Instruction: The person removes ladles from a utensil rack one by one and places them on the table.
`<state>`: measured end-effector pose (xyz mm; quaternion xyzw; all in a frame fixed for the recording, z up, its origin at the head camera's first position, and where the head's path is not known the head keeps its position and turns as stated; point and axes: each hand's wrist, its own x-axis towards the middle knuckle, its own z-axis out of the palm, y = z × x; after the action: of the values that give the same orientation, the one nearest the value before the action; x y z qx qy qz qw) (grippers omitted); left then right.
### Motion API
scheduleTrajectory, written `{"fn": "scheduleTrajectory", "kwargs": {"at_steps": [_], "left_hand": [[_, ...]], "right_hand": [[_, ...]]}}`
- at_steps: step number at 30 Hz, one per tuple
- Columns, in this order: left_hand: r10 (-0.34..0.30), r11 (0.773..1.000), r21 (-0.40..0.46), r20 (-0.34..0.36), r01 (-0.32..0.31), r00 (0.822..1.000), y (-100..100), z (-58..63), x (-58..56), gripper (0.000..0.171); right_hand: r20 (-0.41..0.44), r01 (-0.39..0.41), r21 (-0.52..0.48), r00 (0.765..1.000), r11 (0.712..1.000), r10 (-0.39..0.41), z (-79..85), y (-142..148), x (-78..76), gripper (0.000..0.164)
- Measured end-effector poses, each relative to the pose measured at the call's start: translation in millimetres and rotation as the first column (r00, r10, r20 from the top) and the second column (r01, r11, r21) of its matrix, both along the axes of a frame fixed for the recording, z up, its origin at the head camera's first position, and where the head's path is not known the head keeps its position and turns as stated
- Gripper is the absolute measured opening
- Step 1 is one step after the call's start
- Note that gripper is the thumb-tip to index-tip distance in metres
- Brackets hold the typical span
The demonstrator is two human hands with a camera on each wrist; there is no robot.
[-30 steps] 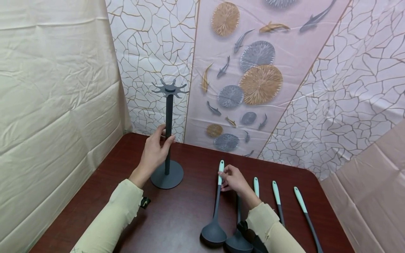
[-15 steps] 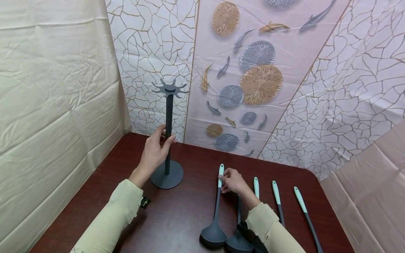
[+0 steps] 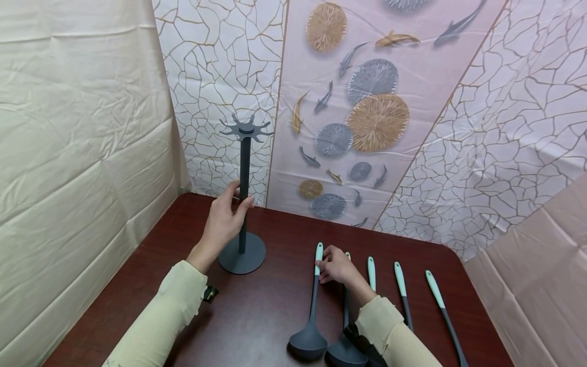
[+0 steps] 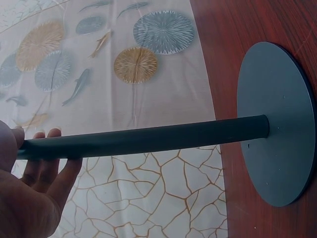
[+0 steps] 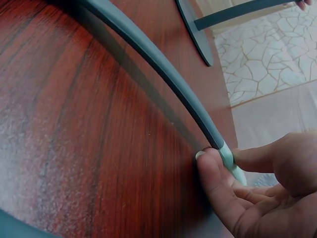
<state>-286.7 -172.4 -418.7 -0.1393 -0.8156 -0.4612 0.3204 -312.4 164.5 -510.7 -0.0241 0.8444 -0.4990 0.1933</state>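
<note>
My left hand (image 3: 222, 219) grips the post of a dark grey utensil stand (image 3: 245, 163), which is upright with a hooked crown on top. In the left wrist view, its round base (image 4: 280, 148) rests on the table and the thumb and fingers wrap the post. To the right, my right hand (image 3: 338, 266) pinches the mint-green handle of a ladle (image 3: 309, 340) between thumb and fingers. The ladle's dark bowl lies toward the front. In the right wrist view its shaft arches over the table with a shadow beneath. A second ladle (image 3: 347, 351) lies beside it, partly hidden by the right forearm.
Farther right lie several more utensils with mint handles, including one in the middle (image 3: 371, 267), another (image 3: 400, 279) and the rightmost (image 3: 434, 289); their lower ends are hidden or cut off. The dark red table (image 3: 257, 311) ends at patterned cloth hangings (image 3: 339, 168).
My right hand has brought the ladle's handle end down and nearer to me, uncovering the tip of the second ladle's handle. My left hand on the stand has not moved.
</note>
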Motion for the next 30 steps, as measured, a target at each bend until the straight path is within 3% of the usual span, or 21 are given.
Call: {"fn": "scheduleTrajectory", "kwargs": {"at_steps": [30], "left_hand": [[-0.021,1.0,-0.006,0.04,0.021,0.999,-0.9,5.7,3.7,0.035]], "right_hand": [[-0.072,-0.051,0.136,0.996,0.989,0.061,-0.7,1.2,4.3,0.045]]}}
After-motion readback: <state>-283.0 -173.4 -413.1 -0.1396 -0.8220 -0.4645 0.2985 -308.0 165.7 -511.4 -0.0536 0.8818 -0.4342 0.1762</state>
